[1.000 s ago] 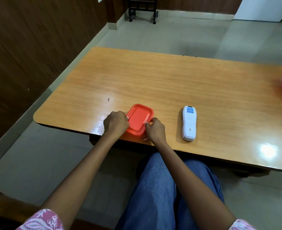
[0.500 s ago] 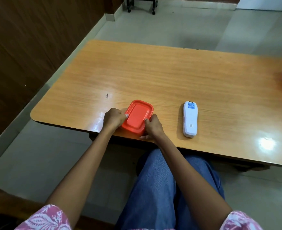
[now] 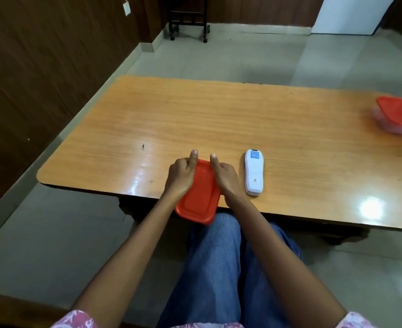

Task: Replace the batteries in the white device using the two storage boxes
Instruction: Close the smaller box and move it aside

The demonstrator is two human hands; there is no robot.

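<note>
Here both hands, left hand (image 3: 180, 176) and right hand (image 3: 226, 177), grip the red rectangular plastic lid (image 3: 198, 197) at the wooden bench's (image 3: 219, 119) near edge, left of the white oblong device (image 3: 254, 172).

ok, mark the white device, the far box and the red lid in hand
white device (image 3: 254, 172), head view, middle of its back
far box (image 3: 399, 113), head view, its red lid
red lid (image 3: 201, 197), head view, centre panel

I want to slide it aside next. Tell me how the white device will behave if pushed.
The white device lies flat on its long side, so it should slide rather than roll or tip. The table looks glossy, so it may skid easily. It looks like hard plastic, probably stiff and light.
</note>
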